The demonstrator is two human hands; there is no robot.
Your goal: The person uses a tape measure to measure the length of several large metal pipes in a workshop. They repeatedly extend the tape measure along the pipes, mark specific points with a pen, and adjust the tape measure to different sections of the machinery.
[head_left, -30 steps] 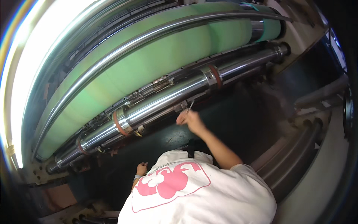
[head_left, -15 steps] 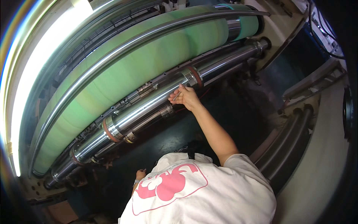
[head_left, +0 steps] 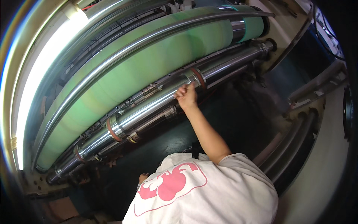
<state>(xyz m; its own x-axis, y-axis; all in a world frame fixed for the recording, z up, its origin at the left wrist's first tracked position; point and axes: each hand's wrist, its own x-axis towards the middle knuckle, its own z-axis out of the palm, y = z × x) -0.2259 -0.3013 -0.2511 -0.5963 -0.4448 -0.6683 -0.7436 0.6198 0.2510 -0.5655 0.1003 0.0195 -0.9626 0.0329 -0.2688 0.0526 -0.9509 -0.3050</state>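
Item: large roller machine, worked by one person leaning in from below. Right hand [head_left: 186, 98] raised on an outstretched bare arm, fingers curled against the polished steel shaft [head_left: 156, 108] just beside a reddish-brown collar ring [head_left: 199, 77]; whether anything small is pinched in those fingers cannot be told. Left hand [head_left: 143, 177] low, near the chest, mostly hidden by the white shirt with a pink print [head_left: 201, 194]; its grip cannot be told. The two hands are well apart. Progress, as a judgement: work sits at the right-hand collar; a second collar ring [head_left: 112, 128] further left appears untouched, and nothing on the shaft looks removed or loose. Materials: shaft mirror-bright, cylindrical, with streaked reflections; broad roller [head_left: 141, 71] above it covered in matt pale green, faintly mottled; a slim chromed bar [head_left: 123, 56] arching over the roller; dark, dull, oily-looking machine bed [head_left: 223, 127] below; cream-painted frame [head_left: 320, 156] at right.
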